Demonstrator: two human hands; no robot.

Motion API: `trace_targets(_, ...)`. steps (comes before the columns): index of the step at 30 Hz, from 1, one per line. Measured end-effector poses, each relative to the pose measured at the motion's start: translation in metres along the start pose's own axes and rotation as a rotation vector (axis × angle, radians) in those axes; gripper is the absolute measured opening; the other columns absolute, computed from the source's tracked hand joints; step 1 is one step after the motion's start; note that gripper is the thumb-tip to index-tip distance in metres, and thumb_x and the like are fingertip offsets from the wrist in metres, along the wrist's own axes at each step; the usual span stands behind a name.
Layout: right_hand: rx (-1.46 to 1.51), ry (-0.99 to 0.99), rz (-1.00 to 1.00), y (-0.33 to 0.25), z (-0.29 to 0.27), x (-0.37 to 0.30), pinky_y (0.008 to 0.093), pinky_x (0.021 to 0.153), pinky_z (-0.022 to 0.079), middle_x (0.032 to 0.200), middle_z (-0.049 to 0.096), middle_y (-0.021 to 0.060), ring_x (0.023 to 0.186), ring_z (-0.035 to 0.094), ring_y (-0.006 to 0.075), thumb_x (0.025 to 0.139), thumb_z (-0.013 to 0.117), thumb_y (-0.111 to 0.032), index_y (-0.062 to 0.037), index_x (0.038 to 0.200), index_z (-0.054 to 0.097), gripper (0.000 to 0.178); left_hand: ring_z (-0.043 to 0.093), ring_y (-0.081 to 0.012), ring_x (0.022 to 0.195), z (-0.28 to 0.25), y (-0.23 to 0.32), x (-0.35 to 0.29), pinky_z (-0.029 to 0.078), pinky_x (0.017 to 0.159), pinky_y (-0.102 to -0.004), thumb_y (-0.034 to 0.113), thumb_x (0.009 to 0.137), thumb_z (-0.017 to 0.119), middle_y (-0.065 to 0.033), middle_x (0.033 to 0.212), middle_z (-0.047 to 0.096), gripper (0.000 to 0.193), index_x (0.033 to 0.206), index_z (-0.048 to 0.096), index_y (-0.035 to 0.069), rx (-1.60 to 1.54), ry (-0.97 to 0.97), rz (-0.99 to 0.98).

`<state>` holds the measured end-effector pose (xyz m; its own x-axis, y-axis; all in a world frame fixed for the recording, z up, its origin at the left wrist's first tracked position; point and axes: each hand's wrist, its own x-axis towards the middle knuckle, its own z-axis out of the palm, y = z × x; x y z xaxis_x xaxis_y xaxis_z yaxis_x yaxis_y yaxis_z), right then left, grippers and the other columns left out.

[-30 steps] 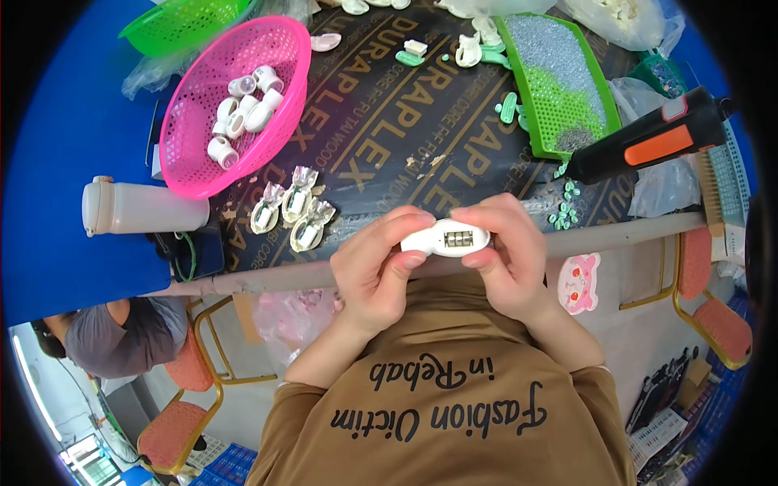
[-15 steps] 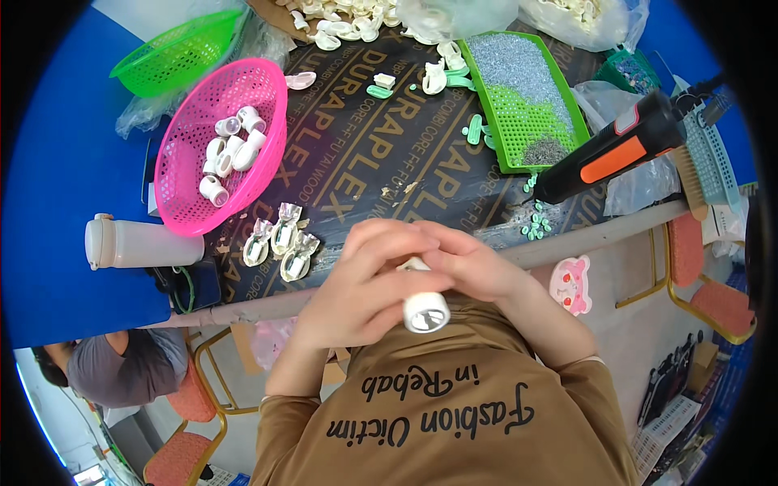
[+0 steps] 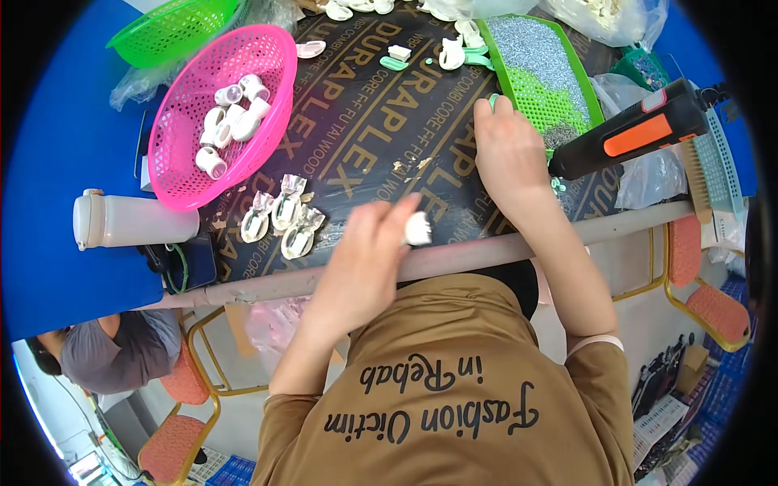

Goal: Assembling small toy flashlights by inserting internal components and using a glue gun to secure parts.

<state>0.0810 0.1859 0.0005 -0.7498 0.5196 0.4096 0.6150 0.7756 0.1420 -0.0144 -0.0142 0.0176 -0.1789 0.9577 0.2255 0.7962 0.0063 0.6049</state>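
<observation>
Left hand [image 3: 369, 259] is blurred, fingers curled narrow around a small white plastic piece [image 3: 418, 229] held just above the near edge of the bench [image 3: 365, 121]. Its forearm comes up from the lower edge across the brown shirt. Right hand [image 3: 506, 150] is stretched farther out, palm down and fingers together, its tips at the near corner of the green tray [image 3: 519, 61]; whether it grips anything cannot be told. That tray holds a heap of small grey bits and shows bare green mesh at its near end. Left of the tray, across the dark bench, a pink basket [image 3: 223, 113] holds several white plastic pieces. Beyond the basket lies a green basket [image 3: 174, 28]. Between the pink basket and the left hand lie three wrapped white pieces [image 3: 282, 217]. Right of the tray rests a black and orange tool [image 3: 640, 134].
</observation>
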Motion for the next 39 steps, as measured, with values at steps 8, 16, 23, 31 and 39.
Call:
trace_targets(8,0.228,-0.12,-0.057,0.002,-0.007,-0.005,0.0381,0.066,0.047,0.077,0.053,0.0137,0.076,0.057,0.0293,0.074,0.054,0.0,-0.0018,0.089,0.05,0.016,0.051,-0.0302,0.089,0.026,0.001,0.005,0.042,0.08,-0.0373,0.003,0.072,0.062,-0.0128,0.097,0.054,0.048,0.118,0.048,0.003,-0.137,0.015,-0.012)
trace_targets(16,0.405,-0.068,0.03,-0.002,-0.014,-0.011,0.0407,0.068,0.045,0.081,0.055,0.014,0.078,0.056,0.033,0.076,0.06,-0.003,-0.001,0.1,0.051,0.026,0.052,-0.0292,0.091,0.021,0.002,0.002,0.044,0.078,-0.0366,0.006,0.071,0.064,-0.011,0.098,0.054,0.043,0.113,0.053,0.005,-0.16,0.009,0.004)
trace_targets(23,0.488,-0.073,-0.039,0.006,-0.007,-0.01,0.0365,0.065,0.047,0.083,0.055,0.0158,0.075,0.058,0.0299,0.077,0.058,-0.001,0.0006,0.1,0.051,0.024,0.053,-0.0267,0.087,0.023,-0.003,0.001,0.044,0.076,-0.0353,0.009,0.069,0.068,-0.0093,0.093,0.057,0.041,0.108,0.057,0.006,-0.203,0.049,0.01)
trace_targets(31,2.127,-0.343,0.407,0.011,-0.03,-0.049,0.0231,0.075,0.043,0.091,0.057,0.0055,0.084,0.054,0.0107,0.086,0.049,-0.001,0.0018,0.114,0.049,0.028,0.054,-0.0249,0.077,0.027,-0.004,0.004,0.042,0.073,-0.0339,0.019,0.065,0.073,-0.0065,0.084,0.06,0.039,0.1,0.061,0.007,-0.151,0.138,-0.032)
trace_targets(39,2.154,-0.411,0.297,-0.001,-0.046,-0.065,0.0243,0.08,0.041,0.092,0.053,0.005,0.091,0.05,0.0121,0.082,0.049,0.006,0.0019,0.118,0.045,0.036,0.053,-0.0259,0.077,0.025,-0.008,0.005,0.042,0.071,-0.0343,0.02,0.064,0.073,-0.0067,0.082,0.059,0.04,0.099,0.061,0.007,-0.152,0.093,-0.008)
